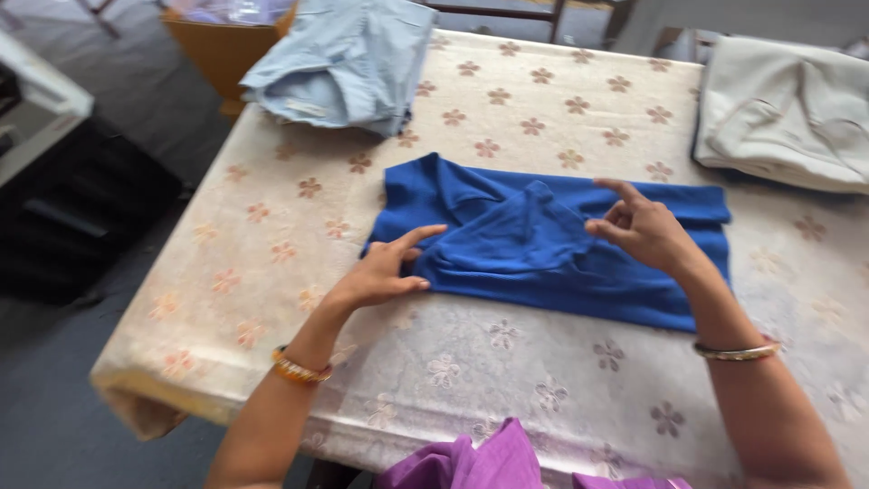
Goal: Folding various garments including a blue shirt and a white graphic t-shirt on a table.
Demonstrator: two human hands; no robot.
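Observation:
A blue garment point(507, 263) lies partly folded in the middle of the table, its collar end toward the left. My left hand point(385, 272) rests on the garment's left edge, fingers spread and pointing right. Over the garment's right half hovers my right hand point(638, 226), fingers loosely curled with the index finger raised, holding nothing that I can see. Both wrists wear bangles.
The table point(272, 208) has a cream cloth with floral print. A folded light blue garment point(348, 59) lies at the back left, a folded off-white garment point(787, 109) at the back right. An orange box point(222, 45) stands beyond the table; dark furniture point(72, 208) is at left.

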